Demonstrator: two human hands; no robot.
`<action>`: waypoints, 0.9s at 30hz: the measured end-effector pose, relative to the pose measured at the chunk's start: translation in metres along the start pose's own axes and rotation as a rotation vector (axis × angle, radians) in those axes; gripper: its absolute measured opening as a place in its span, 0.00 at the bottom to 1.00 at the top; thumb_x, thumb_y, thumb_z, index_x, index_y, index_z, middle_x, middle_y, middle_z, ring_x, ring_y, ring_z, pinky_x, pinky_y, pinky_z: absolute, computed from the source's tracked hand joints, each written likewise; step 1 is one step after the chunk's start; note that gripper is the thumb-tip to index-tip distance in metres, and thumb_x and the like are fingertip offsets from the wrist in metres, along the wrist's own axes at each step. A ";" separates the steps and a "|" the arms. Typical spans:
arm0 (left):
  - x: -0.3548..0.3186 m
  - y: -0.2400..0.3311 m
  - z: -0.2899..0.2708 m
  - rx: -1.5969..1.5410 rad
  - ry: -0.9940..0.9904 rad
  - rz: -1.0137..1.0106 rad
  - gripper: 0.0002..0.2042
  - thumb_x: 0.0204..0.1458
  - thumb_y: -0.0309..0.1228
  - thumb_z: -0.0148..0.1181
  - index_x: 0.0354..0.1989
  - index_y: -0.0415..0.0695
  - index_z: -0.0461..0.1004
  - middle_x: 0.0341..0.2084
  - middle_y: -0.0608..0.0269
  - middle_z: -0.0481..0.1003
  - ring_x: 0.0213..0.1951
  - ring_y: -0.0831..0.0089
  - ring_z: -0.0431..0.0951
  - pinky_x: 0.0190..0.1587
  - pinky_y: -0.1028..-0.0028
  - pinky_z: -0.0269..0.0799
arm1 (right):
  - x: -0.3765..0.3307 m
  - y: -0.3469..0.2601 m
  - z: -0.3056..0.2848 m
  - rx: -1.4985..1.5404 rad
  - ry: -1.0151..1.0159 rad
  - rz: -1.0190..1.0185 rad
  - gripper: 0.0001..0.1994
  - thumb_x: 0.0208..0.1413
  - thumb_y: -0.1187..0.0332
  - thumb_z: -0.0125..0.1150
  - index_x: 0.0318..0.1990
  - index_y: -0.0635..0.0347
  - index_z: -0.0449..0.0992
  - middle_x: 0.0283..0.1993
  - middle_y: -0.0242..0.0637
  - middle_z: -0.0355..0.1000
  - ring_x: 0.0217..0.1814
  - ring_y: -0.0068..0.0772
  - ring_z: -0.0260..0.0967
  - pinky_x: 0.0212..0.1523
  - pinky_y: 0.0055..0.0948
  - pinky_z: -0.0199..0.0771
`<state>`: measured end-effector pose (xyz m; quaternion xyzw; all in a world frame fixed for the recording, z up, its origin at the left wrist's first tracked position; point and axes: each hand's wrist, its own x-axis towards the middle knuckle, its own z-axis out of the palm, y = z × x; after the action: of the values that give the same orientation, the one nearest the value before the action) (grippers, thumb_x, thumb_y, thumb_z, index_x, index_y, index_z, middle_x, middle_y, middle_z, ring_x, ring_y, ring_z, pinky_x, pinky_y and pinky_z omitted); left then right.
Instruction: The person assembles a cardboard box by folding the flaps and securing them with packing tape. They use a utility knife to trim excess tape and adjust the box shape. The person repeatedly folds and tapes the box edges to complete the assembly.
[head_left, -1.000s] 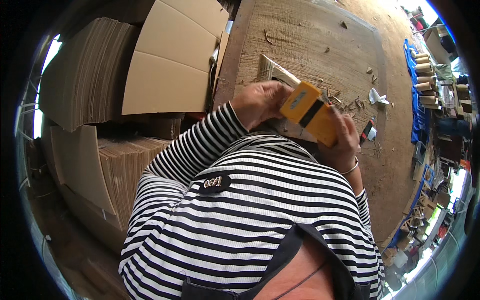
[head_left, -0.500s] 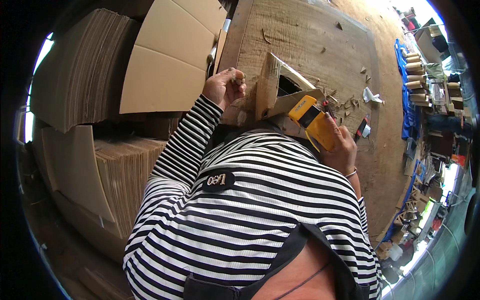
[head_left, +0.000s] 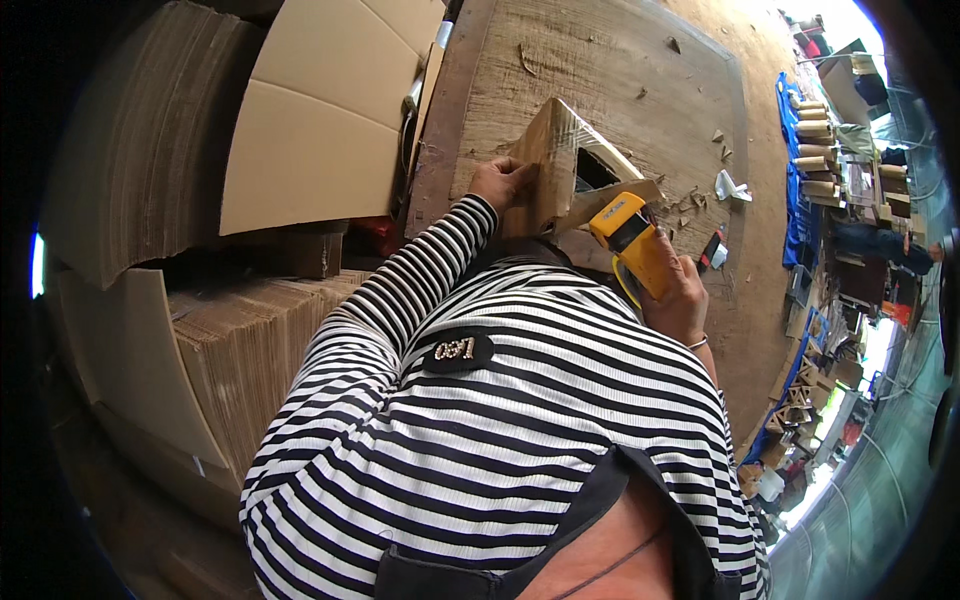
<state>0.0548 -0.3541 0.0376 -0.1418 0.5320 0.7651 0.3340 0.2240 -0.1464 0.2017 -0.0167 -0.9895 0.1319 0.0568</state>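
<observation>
Flat cardboard sheets (head_left: 330,120) lean at the left. The left hand (head_left: 503,183) presses flat against a half-formed cardboard box (head_left: 560,170) standing on the wooden table (head_left: 640,70); its flaps look unsealed. The right hand (head_left: 680,290) clamps a yellow tape dispenser (head_left: 632,240) just beside it.

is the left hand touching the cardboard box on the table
Touching. The head view shows the left hand pressed flat against the side of the cardboard box, with no gap between them.
</observation>
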 end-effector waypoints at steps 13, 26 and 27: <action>0.070 0.007 0.037 0.507 0.163 0.487 0.35 0.58 0.56 0.40 0.64 0.40 0.49 0.60 0.45 0.55 0.62 0.53 0.56 0.63 0.63 0.53 | 0.033 0.034 0.012 0.102 0.117 -0.009 0.38 0.35 0.79 0.68 0.60 0.48 0.65 0.37 0.42 0.71 0.37 0.45 0.72 0.37 0.35 0.75; -0.005 0.063 0.086 1.400 -0.143 1.150 0.25 0.55 0.37 0.49 0.61 0.42 0.60 0.59 0.52 0.62 0.64 0.57 0.56 0.64 0.59 0.48 | 0.062 0.062 -0.040 0.102 0.033 -0.019 0.35 0.38 0.72 0.69 0.59 0.42 0.67 0.30 0.38 0.69 0.30 0.40 0.72 0.31 0.33 0.75; -0.004 0.064 0.087 1.429 -0.146 1.140 0.25 0.55 0.36 0.49 0.61 0.42 0.60 0.59 0.53 0.62 0.64 0.58 0.57 0.64 0.59 0.48 | 0.062 0.063 -0.047 0.076 0.009 -0.025 0.36 0.37 0.72 0.70 0.59 0.41 0.66 0.30 0.38 0.69 0.29 0.40 0.72 0.31 0.33 0.75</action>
<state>0.0273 -0.2905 0.1204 0.4310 0.8456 0.3104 -0.0528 0.1687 -0.0704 0.2364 -0.0025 -0.9836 0.1684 0.0638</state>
